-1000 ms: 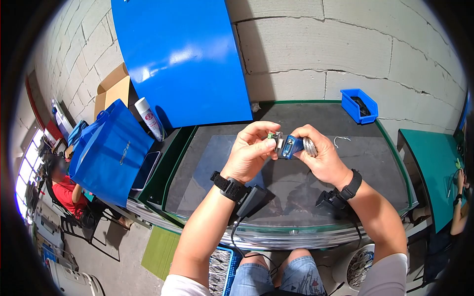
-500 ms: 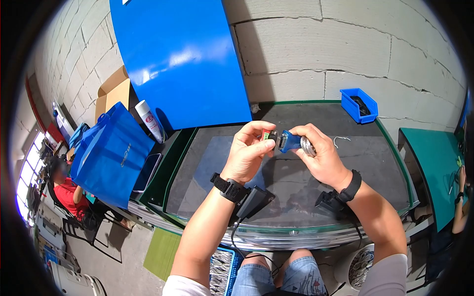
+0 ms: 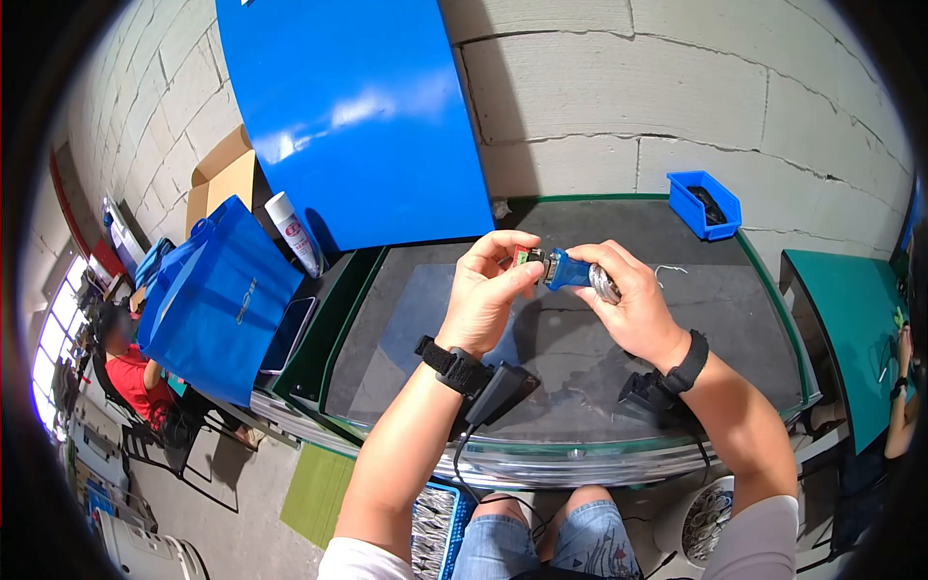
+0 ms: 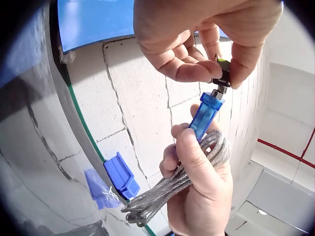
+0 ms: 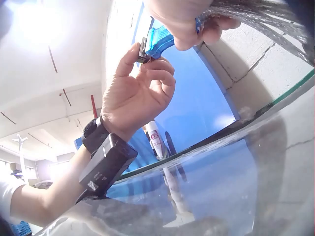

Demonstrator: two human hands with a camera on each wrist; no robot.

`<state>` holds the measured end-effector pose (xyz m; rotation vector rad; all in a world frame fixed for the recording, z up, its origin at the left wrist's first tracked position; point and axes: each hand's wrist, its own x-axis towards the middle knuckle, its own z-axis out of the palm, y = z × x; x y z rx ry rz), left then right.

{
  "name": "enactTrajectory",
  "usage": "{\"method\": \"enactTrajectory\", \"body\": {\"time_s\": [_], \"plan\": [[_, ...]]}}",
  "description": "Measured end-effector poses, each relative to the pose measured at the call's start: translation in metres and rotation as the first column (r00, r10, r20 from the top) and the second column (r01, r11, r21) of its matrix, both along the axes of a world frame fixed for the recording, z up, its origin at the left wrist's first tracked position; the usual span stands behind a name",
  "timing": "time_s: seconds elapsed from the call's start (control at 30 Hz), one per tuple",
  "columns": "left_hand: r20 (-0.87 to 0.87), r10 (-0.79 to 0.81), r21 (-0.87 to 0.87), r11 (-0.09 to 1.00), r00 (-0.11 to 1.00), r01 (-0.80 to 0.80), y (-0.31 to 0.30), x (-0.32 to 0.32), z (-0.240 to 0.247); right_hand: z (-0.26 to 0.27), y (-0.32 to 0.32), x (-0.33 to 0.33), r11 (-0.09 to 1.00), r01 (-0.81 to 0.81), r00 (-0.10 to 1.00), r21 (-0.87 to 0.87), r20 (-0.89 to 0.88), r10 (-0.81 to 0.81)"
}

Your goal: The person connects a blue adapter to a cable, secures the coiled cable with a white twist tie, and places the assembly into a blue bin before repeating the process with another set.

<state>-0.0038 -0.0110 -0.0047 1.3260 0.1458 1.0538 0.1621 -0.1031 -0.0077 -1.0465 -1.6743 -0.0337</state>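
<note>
Pinching a small connector (image 4: 224,76) by its edges, the left hand (image 3: 478,304) faced the right hand (image 3: 635,307), which gripped a blue plug (image 4: 205,114) and coiled cable (image 4: 165,191) above the worktop (image 3: 580,387), probably keeping both ends aligned (couldn't tell if fully mated).

Near your tabletop's (image 3: 580,411) far right corner sits a bin (image 3: 721,232) (a string (image 3: 661,270) lies nearer you, leftward).
</note>
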Motion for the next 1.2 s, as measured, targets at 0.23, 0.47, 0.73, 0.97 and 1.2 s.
{"method": "enactTrajectory", "body": {"time_s": [0.23, 0.47, 0.73, 0.97, 1.2], "plan": [[-0.087, 0.065, 0.022, 0.998, 0.994, -0.063, -0.002, 0.001, 0.001, -0.001, 0.000, 0.002, 0.999, 0.036, 0.999, -0.006, 0.036, -0.035], [-0.109, 0.045, -0.023, 0.999, 0.993, -0.048, -0.002, 0.004, 0.002, -0.003, 0.001, -0.001, 0.997, 0.070, 0.998, -0.010, 0.003, -0.070], [-0.014, -0.165, -0.060, 0.985, 0.986, 0.164, -0.011, 0.004, 0.004, 0.002, -0.004, -0.013, 1.000, -0.014, 0.999, 0.001, -0.047, 0.014], [0.002, -0.211, -0.039, 0.977, 0.977, 0.211, -0.009, 0.003, 0.003, 0.004, -0.006, -0.004, 0.985, -0.101, 0.991, -0.137, -0.098, 0.088], [0.158, -0.140, -0.096, 0.983, 0.977, 0.156, 0.000, 0.002, -0.001, 0.004, -0.005, 0.001, 0.970, -0.163, 0.966, -0.181, -0.228, 0.119]]}}
